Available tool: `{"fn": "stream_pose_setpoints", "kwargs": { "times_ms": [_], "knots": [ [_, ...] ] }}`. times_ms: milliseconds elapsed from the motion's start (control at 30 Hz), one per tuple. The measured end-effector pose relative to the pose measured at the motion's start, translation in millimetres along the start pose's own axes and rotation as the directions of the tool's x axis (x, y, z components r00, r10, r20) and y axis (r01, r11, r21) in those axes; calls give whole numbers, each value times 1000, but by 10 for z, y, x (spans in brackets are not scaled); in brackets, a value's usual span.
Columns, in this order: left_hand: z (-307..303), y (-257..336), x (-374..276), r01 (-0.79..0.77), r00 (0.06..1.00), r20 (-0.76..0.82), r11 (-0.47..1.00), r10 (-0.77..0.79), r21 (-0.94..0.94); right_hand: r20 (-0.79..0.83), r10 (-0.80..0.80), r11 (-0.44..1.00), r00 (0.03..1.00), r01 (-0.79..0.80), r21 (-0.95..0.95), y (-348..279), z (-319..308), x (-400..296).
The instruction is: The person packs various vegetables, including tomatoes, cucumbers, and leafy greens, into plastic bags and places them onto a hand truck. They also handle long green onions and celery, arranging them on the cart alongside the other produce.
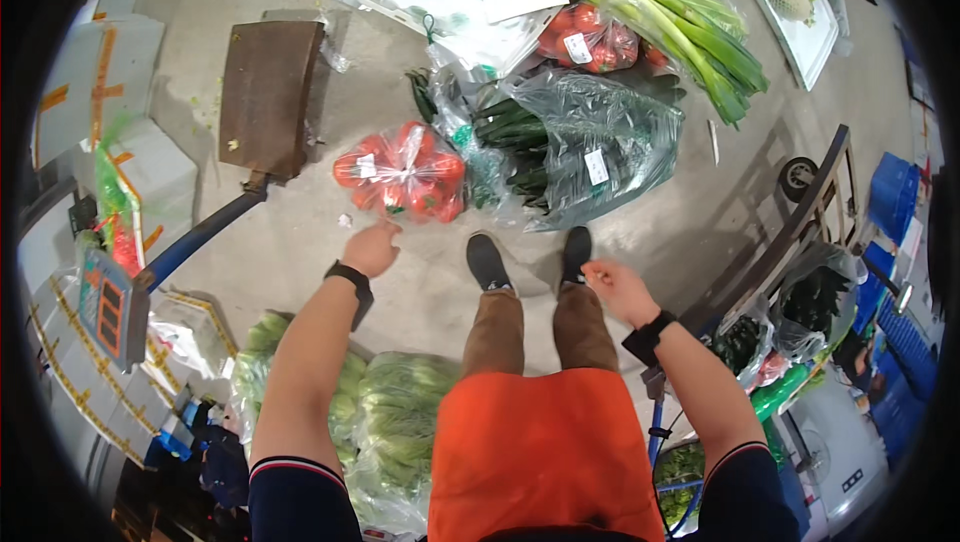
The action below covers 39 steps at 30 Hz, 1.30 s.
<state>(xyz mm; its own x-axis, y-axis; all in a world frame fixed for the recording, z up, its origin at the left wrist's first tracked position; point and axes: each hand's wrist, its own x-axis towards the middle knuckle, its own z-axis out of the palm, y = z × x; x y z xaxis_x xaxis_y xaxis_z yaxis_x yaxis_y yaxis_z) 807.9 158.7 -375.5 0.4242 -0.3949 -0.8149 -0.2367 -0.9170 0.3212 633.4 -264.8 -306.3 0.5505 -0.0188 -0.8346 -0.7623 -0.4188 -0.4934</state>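
Observation:
My left hand (373, 249), with a black band on its wrist, is at the near edge of a clear plastic bag of tomatoes (397, 174). Its fingers are partly hidden, so whether they grip the plastic cannot be told. Curled inward, my right hand (621, 290) hangs above my right shoe (576, 249) with nothing visible in it. Beside the tomatoes lies a large clear bag of dark green cucumbers (600, 144) bearing a white label. A second bag of tomatoes (589, 39) rests behind it, against long leeks (675, 39).
A platform scale (270, 99) stands at left, its display (112, 309) on a blue post. Bagged leafy greens (405, 422) lie close to my left leg. At right are a wheeled cart (802, 182) and a white tray (817, 39). Foam boxes (112, 84) line the left.

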Motion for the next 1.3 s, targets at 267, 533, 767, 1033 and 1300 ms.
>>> {"fn": "stream_pose_setpoints", "kwargs": {
  "times_ms": [267, 533, 767, 1033, 1300],
  "knots": [
    [366, -204, 1176, 147, 919, -281, 902, -276, -407, -284, -427, 867, 859, 299, -399, -546, -1175, 2247],
    [790, -226, 1576, 271, 839, -343, 871, -422, -409, -321, -499, 741, 805, 205, -639, -869, -1680, 3061],
    [615, -181, 1203, 448, 812, -281, 855, -511, -261, -69, -671, 611, 738, 498, -615, -733, -659, 2550],
    [960, -146, 457, 304, 851, -300, 869, -432, -391, 178, -502, 723, 846, 523, -451, -664, 424, 2348],
    [1712, 82, -229, 349, 818, -174, 713, -549, -608, 189, -785, 319, 591, 646, -693, -1444, 1027, 3481]
  ]
}}
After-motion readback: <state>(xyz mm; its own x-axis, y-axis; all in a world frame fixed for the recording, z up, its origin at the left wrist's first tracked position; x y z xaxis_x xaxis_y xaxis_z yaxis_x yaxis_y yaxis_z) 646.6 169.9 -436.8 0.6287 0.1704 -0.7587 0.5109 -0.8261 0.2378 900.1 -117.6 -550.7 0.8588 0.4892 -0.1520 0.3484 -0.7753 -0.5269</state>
